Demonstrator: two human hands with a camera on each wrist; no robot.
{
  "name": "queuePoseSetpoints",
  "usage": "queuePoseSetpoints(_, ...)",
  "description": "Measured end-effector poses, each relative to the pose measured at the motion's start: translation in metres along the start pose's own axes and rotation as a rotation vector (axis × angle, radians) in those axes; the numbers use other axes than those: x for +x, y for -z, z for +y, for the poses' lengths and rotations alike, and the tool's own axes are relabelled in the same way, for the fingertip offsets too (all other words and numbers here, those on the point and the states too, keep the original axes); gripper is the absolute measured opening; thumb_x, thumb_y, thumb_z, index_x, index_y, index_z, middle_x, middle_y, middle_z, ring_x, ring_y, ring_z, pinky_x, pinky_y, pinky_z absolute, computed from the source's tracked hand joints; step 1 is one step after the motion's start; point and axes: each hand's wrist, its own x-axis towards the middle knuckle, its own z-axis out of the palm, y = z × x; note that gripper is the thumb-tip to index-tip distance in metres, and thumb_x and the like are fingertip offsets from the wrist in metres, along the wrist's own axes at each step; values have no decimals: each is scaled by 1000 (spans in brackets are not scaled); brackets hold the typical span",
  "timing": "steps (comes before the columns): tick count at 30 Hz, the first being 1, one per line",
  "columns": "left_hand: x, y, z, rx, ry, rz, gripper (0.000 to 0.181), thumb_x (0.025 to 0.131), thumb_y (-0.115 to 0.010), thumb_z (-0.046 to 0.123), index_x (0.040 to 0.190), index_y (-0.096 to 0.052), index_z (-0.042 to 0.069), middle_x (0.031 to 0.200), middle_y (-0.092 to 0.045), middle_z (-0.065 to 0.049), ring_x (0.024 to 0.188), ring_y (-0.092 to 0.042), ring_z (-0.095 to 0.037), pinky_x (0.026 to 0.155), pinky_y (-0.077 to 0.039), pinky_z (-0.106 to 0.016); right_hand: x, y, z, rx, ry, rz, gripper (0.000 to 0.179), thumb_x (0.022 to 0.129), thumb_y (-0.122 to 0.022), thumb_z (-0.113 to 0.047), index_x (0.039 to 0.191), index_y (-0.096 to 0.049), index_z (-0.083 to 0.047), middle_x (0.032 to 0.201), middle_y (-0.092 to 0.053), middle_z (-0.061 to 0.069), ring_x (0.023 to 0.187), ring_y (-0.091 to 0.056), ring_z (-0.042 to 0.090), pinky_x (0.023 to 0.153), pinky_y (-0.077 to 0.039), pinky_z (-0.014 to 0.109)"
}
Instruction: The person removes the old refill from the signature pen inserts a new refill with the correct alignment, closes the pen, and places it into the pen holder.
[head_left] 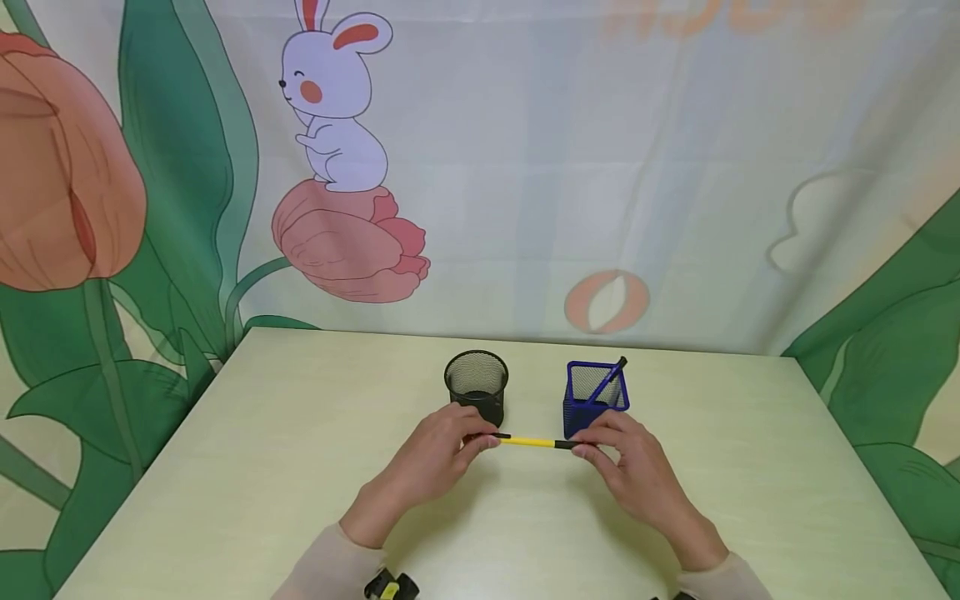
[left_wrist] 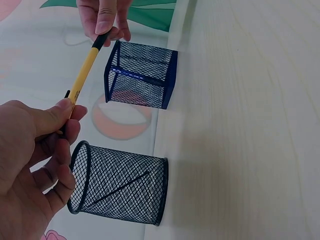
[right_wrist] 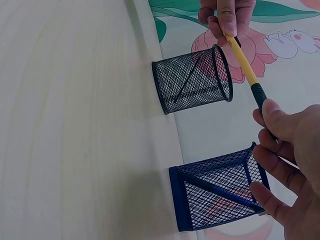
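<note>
A yellow pen with black ends (head_left: pixel 528 442) is held level above the table between both hands. My left hand (head_left: pixel 442 450) pinches its clip end between thumb and fingers. At the other end, the black grip is pinched by my right hand (head_left: pixel 630 467); the tip is hidden in the fingers. Behind the left hand stands a round black mesh pen holder (head_left: pixel 477 375). A thin dark diagonal line shows through its mesh (left_wrist: pixel 125 187); I cannot tell what it is. Just behind the right hand is a square blue mesh pen holder (head_left: pixel 577 412), with a dark blue pen (head_left: pixel 606 382) leaning inside.
Both holders stand upright on a pale wood-grain table (head_left: pixel 262 433), with a gap between them. A printed curtain (head_left: pixel 510 208) with a rabbit and flowers hangs along the table's back edge.
</note>
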Motion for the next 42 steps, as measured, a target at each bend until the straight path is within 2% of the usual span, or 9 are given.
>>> queuePoseSetpoints(18,2,1,1,-7,-26,30,15,100,-69,24,105,-80,15,85,-64,11,78,-51,-9,70,-44,-21,4,6,-1,24,-44,-9,14,84,-85,-11,95,-81,-19,92,-65,-12,86,-54,2,63,-45,20)
queuePoseSetpoints(23,4,0,0,-2,-27,26,16,100,-69,25,106,-80,15,86,-64,11,79,-51,-7,71,-45,-22,5,8,-1,36,-71,-24,16,83,-87,-12,97,-80,-18,94,-65,-10,85,-58,4,64,-46,21)
queuePoseSetpoints(32,5,-1,-1,-12,-25,23,16,100,-69,25,106,-80,15,85,-65,12,79,-53,-10,71,-45,-22,6,9,2,34,-94,-38,29,79,-91,-21,107,-80,-18,98,-67,-5,89,-61,8,73,-50,24)
queuePoseSetpoints(36,5,-1,-1,-13,-24,18,16,101,-69,25,106,-80,15,86,-65,11,79,-54,-11,71,-45,-22,6,10,2,58,-120,-43,24,84,-88,-23,106,-80,-19,97,-68,-4,89,-62,7,73,-50,24)
queuePoseSetpoints(40,5,-1,0,-5,-26,21,16,101,-69,25,105,-80,15,87,-66,11,79,-54,-13,71,-44,-23,6,12,3,78,-181,-80,12,95,-77,-27,103,-80,-20,96,-67,-10,86,-61,5,71,-49,25)
queuePoseSetpoints(42,5,0,0,1,-29,22,16,101,-68,25,105,-80,15,87,-66,11,79,-54,-13,71,-44,-23,5,12,4,87,-219,-107,12,99,-71,-28,103,-79,-20,95,-67,-15,86,-61,4,72,-50,27)
